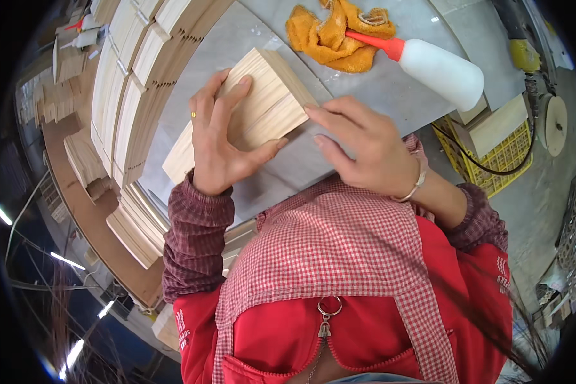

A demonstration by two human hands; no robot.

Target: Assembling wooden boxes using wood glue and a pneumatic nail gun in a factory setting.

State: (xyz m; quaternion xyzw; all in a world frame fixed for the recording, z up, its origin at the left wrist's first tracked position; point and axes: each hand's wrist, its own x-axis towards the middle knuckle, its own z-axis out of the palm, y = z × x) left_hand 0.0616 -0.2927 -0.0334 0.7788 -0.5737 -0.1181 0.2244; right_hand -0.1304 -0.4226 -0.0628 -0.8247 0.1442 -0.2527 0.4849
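A pale wooden block (276,105) with a seam across its top face rests on the grey work surface (301,160). My left hand (221,137) grips the block from the left, its fingers over the top and its thumb at the near edge; a ring is on one finger. Part of a light wooden board (178,157) shows beside and below that hand. My right hand (371,147) is open at the block's right corner. Its index fingertip touches the corner, while the thumb hangs apart from the wood.
An orange cloth (339,35) lies at the back, under the red nozzle of a white squeeze bottle (441,73). Tall stacks of wooden pieces (131,83) stand at the left. A yellow crate (502,157) with boards sits at the right, near a hanging cable (532,121).
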